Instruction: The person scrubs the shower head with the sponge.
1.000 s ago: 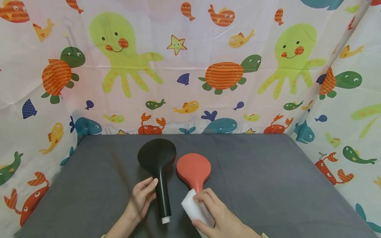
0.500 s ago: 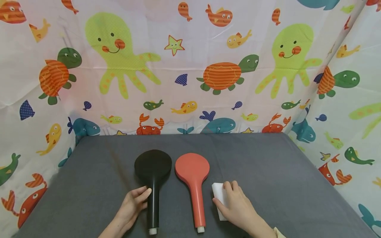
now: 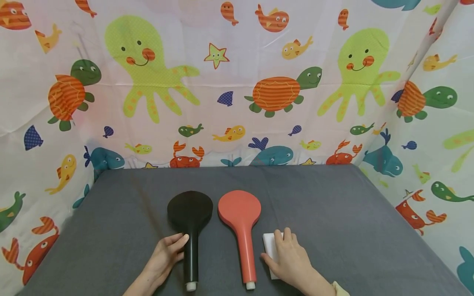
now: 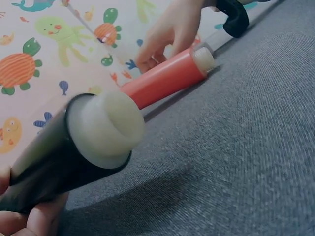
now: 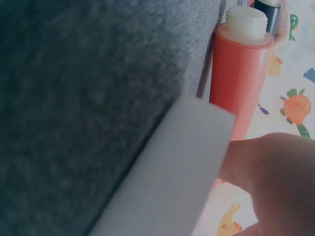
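A black paddle-shaped thing with a round head and a white-capped handle lies on the grey cloth. My left hand holds its handle from the left, thumb on top; the left wrist view shows the handle's translucent white cap up close. Beside it on the right is a matching red paddle-shaped thing, touched by neither hand. My right hand grips a white block, perhaps a sponge, which rests on the cloth right of the red handle. Fingers cover much of the block.
Grey cloth covers the table. White curtains printed with sea animals rise behind it and along both sides. In the left wrist view, a black curved strap shows near the right wrist.
My right hand has carried the white block off the red handle, rightward and down onto the cloth. My left hand has lowered the black paddle-shaped thing, drawing it slightly nearer and left.
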A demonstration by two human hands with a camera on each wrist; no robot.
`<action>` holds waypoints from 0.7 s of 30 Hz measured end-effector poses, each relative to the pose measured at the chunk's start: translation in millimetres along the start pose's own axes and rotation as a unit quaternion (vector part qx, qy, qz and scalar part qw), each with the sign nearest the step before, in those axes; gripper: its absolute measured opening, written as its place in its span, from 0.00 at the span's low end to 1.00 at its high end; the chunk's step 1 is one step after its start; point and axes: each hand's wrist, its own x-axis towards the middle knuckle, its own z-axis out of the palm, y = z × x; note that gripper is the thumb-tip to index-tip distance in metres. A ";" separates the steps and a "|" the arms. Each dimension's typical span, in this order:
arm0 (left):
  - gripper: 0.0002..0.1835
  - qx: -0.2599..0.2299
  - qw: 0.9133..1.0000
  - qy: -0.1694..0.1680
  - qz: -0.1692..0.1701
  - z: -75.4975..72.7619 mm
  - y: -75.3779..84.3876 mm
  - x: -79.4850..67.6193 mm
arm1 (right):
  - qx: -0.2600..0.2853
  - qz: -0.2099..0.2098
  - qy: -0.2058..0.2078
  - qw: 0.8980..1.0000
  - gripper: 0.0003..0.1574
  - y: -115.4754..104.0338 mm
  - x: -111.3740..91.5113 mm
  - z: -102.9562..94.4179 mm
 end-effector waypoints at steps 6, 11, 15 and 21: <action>0.12 0.034 0.999 0.022 -0.005 3.2 0.4 -1.7 | -0.016 -0.009 -0.006 1.000 0.37 0.5 -1.5 -0.1; 0.20 0.181 0.978 0.098 0.007 12.3 3.0 -6.7 | -0.037 -0.021 -0.013 0.999 0.30 0.9 -2.9 -7.7; 0.14 0.379 0.913 0.116 0.097 15.5 10.2 -12.2 | -0.044 -0.035 -0.004 0.998 0.22 2.2 -4.4 -13.1; 0.19 0.586 0.774 0.137 0.197 12.3 23.7 -23.3 | -0.041 -0.066 0.033 0.996 0.19 9.2 -4.3 -17.9</action>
